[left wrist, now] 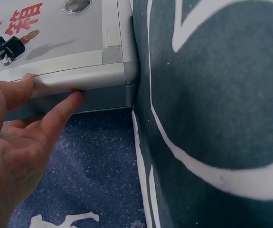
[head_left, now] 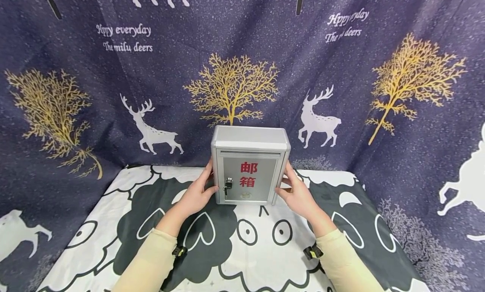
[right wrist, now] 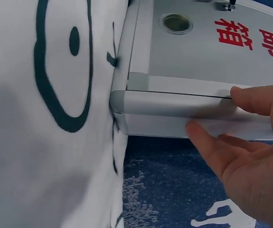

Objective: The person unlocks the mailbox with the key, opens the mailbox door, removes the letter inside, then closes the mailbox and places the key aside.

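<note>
A silver metal mailbox (head_left: 250, 157) with red characters on its front stands upright at the far side of the cloth-covered surface. My left hand (head_left: 198, 195) holds its left side, thumb at the front edge and fingertips along the side wall. On the opposite side my right hand (head_left: 299, 196) grips it the same way; the right wrist view shows the thumb on the front edge and fingers (right wrist: 200, 135) against the side. A key (left wrist: 31, 36) sits in the black lock (left wrist: 9, 47) on the mailbox's left front. Its little door is closed, and a round window (right wrist: 176, 23) is low on it.
The surface wears a black-and-white cartoon sheep cloth (head_left: 265, 258). Close behind the mailbox hangs a dark blue curtain (head_left: 250, 39) with white deer and golden trees, which also runs down both sides.
</note>
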`<state>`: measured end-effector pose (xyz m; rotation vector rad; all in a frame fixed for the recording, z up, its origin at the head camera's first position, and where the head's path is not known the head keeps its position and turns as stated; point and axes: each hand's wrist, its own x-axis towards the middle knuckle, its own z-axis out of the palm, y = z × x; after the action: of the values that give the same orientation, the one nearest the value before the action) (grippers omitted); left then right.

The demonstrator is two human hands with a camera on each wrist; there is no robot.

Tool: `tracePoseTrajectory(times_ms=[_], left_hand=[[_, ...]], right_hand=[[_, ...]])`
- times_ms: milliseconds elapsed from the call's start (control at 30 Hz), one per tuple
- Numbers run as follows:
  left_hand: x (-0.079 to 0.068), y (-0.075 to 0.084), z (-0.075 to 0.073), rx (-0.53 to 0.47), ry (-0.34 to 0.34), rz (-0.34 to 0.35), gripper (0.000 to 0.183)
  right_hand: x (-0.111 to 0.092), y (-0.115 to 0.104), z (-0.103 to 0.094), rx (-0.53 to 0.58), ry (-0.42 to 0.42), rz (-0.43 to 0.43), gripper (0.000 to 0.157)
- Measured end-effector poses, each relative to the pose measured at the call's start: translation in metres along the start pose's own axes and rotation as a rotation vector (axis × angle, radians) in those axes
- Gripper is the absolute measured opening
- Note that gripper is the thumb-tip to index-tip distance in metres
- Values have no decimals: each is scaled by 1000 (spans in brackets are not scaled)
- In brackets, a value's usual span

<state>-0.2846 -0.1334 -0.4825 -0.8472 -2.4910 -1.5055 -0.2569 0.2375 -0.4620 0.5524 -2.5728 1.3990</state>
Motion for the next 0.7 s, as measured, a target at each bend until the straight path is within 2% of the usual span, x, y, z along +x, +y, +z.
tracePoseTrajectory(times_ms=[167, 333, 533, 700], left_hand=[[0, 1, 0, 0, 5, 3, 102], [1, 0, 0, 1, 4, 3, 104], [2, -2, 0, -5, -1, 5, 104], [2, -3, 0, -6, 0, 11, 104]], right_hand=[[-3, -14, -5, -59, 37, -25, 110], [-7, -31, -9, -205, 115, -79, 97], [-15, -51, -9, -392, 270, -115, 82], [-20, -62, -6, -479, 405, -220, 66]])
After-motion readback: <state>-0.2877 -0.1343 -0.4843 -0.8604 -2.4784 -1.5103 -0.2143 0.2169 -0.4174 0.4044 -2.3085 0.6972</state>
